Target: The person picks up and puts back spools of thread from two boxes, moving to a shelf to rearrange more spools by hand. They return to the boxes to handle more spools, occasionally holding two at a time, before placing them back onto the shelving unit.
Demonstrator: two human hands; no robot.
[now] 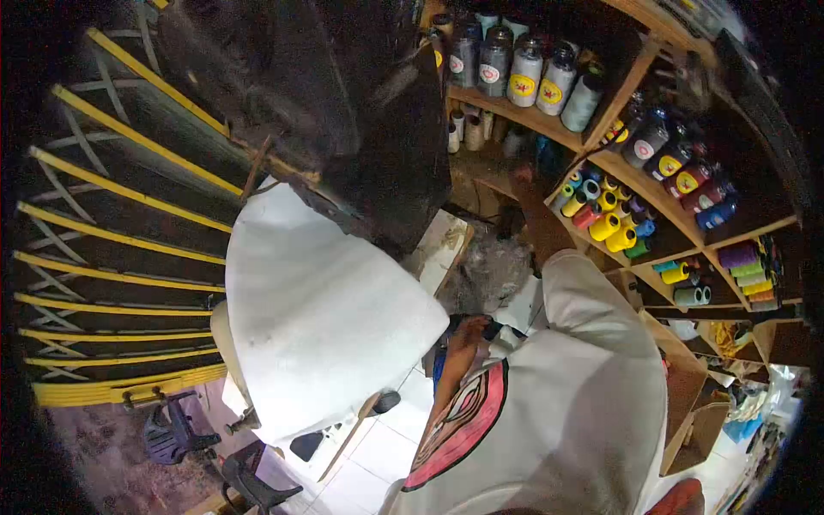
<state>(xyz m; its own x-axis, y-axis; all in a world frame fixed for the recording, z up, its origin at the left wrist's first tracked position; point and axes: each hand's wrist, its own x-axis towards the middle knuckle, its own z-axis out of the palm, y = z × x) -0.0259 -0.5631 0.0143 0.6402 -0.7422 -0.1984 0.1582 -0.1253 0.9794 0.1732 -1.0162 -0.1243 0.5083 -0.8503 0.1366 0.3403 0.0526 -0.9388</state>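
My right arm stretches up from the white sleeve towards the wooden shelf. My right hand point(522, 182) is dark and blurred in the shelf's shade, near the lower compartment; its fingers do not show clearly. My left hand point(468, 335) is bent in front of my white shirt point(566, 403), beside a small dark object and something pale. Its fingers look curled, but what they hold cannot be made out. Spools of thread point(470, 130) stand in the compartment near my right hand. A clear crumpled plastic bag point(493, 270) lies between my two arms.
A large white covered board point(326, 309) fills the middle left. Dark fabric point(343, 94) hangs above it. Large thread cones point(525, 73) and colourful spools point(605, 219) fill the shelves point(661, 215). A yellow-slatted folding gate point(129, 253) and dark plastic chairs point(176, 433) are at left.
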